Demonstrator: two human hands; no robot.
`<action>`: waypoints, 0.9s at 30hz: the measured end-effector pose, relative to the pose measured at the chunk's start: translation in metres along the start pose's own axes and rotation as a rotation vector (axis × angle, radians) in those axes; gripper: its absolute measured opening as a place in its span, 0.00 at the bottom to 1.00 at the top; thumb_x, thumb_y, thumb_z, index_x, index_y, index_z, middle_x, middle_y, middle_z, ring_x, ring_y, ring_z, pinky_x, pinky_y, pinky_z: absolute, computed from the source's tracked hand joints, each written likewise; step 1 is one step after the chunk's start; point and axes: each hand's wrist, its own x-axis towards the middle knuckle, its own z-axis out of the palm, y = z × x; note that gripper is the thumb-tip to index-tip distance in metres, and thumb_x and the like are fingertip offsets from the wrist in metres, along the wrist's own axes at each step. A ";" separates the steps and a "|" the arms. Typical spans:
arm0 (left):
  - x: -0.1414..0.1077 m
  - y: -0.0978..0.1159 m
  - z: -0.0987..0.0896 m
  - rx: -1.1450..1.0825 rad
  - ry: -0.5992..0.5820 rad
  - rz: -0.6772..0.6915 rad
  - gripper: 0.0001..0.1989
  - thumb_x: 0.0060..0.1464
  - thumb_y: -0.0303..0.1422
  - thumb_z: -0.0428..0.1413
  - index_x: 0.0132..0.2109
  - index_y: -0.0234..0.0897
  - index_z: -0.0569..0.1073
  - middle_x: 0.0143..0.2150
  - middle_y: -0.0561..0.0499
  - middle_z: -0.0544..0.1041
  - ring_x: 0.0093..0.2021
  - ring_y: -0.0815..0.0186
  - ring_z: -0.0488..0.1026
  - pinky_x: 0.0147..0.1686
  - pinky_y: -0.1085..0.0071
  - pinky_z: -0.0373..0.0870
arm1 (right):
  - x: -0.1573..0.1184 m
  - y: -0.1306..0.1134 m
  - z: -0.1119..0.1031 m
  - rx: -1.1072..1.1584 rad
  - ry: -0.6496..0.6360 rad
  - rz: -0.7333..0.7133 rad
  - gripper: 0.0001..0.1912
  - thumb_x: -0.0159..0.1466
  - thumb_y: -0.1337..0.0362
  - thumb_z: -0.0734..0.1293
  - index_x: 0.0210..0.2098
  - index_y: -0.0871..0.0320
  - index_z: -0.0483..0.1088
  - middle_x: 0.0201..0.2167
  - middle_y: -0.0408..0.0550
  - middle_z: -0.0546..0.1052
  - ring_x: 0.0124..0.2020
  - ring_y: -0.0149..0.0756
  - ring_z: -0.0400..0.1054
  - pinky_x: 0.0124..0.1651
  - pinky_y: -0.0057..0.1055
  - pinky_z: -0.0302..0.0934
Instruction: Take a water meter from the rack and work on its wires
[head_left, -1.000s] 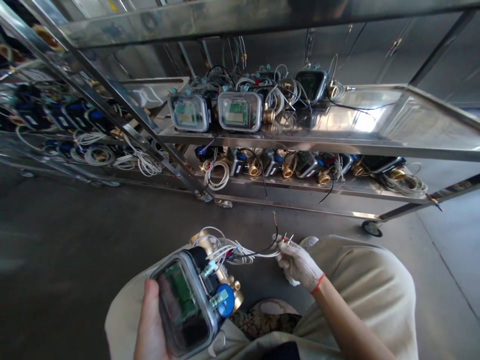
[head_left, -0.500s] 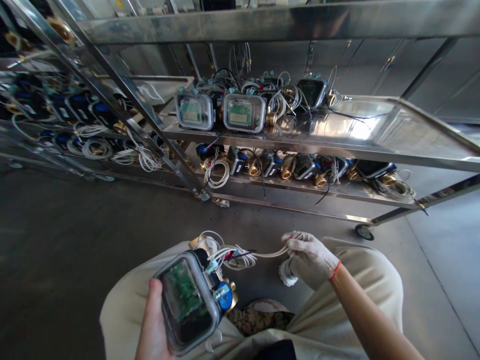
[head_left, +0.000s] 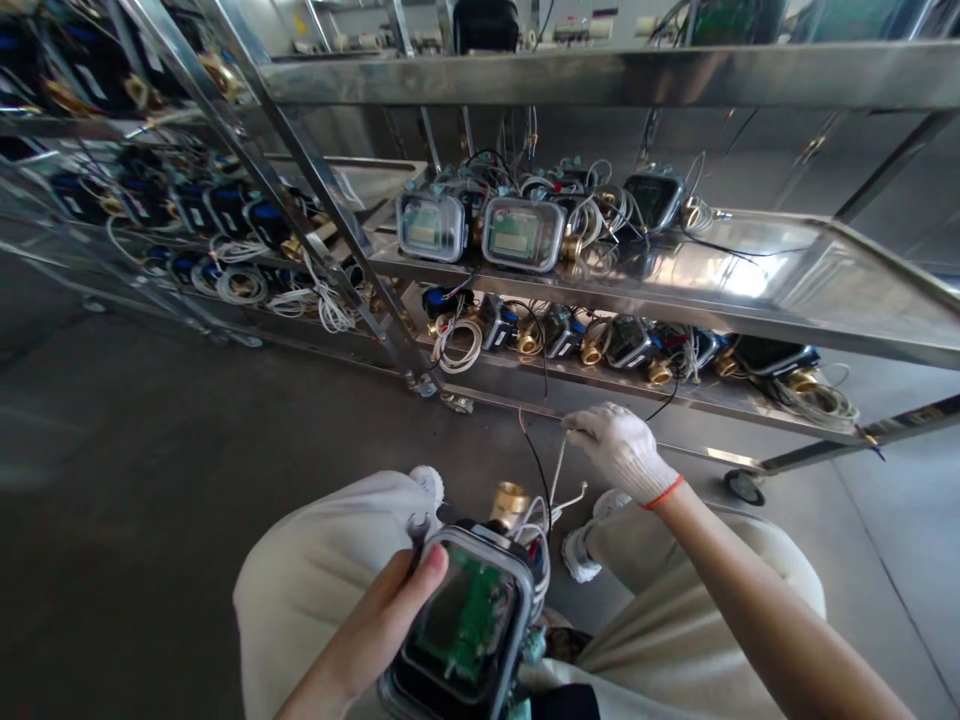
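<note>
Note: the left hand [head_left: 384,615] grips the meter [head_left: 472,625] by its left edge, near centre; the gloved right hand [head_left: 619,450] pinches the white cable [head_left: 558,472] farther right, where gentle tension should avoid snagging.

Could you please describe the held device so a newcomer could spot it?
From the steel rack, look straight down to the picture's bottom edge. There, the bare left hand holds a black device with a clear cover over a green board. Unlike its lookalikes on the shelves, it is off the rack.
</note>
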 end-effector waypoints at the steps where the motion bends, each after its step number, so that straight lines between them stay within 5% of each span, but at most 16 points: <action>1: -0.001 0.005 0.006 0.084 -0.081 0.032 0.24 0.49 0.55 0.63 0.33 0.36 0.79 0.31 0.44 0.76 0.37 0.54 0.74 0.36 0.71 0.73 | 0.003 -0.010 -0.002 0.080 -0.015 -0.052 0.10 0.63 0.60 0.66 0.40 0.54 0.78 0.37 0.49 0.81 0.41 0.39 0.71 0.45 0.36 0.63; 6: -0.001 0.028 0.033 0.237 -0.358 0.094 0.35 0.54 0.56 0.58 0.61 0.41 0.69 0.61 0.45 0.69 0.62 0.49 0.62 0.64 0.63 0.53 | -0.005 -0.061 -0.013 0.608 -0.252 -0.248 0.10 0.63 0.58 0.68 0.42 0.54 0.78 0.42 0.45 0.81 0.43 0.34 0.73 0.48 0.34 0.65; 9: -0.001 0.034 0.039 0.298 -0.402 0.111 0.31 0.55 0.55 0.57 0.58 0.41 0.71 0.56 0.45 0.73 0.60 0.48 0.64 0.60 0.62 0.58 | -0.013 -0.075 -0.021 0.744 -0.336 -0.249 0.12 0.63 0.56 0.68 0.43 0.54 0.77 0.42 0.45 0.81 0.42 0.33 0.73 0.46 0.32 0.66; 14: -0.002 0.036 0.035 0.340 -0.390 0.138 0.22 0.59 0.54 0.53 0.40 0.40 0.75 0.35 0.49 0.75 0.46 0.52 0.71 0.41 0.69 0.65 | -0.011 -0.068 -0.027 0.497 -0.318 -0.363 0.12 0.66 0.57 0.65 0.44 0.54 0.77 0.40 0.47 0.81 0.40 0.35 0.72 0.46 0.34 0.63; 20: 0.003 0.038 0.030 0.319 -0.433 0.137 0.21 0.61 0.53 0.51 0.38 0.38 0.72 0.36 0.50 0.74 0.43 0.55 0.70 0.41 0.69 0.63 | -0.010 -0.061 -0.025 0.195 -0.293 -0.559 0.16 0.69 0.59 0.59 0.47 0.59 0.74 0.39 0.51 0.81 0.39 0.38 0.71 0.43 0.36 0.61; 27: 0.007 0.036 0.029 0.378 -0.544 0.158 0.24 0.63 0.54 0.47 0.40 0.36 0.70 0.36 0.51 0.72 0.40 0.58 0.68 0.41 0.66 0.60 | -0.015 -0.073 -0.026 -0.049 -0.253 -0.426 0.10 0.61 0.63 0.63 0.37 0.58 0.75 0.32 0.49 0.79 0.33 0.38 0.70 0.36 0.33 0.56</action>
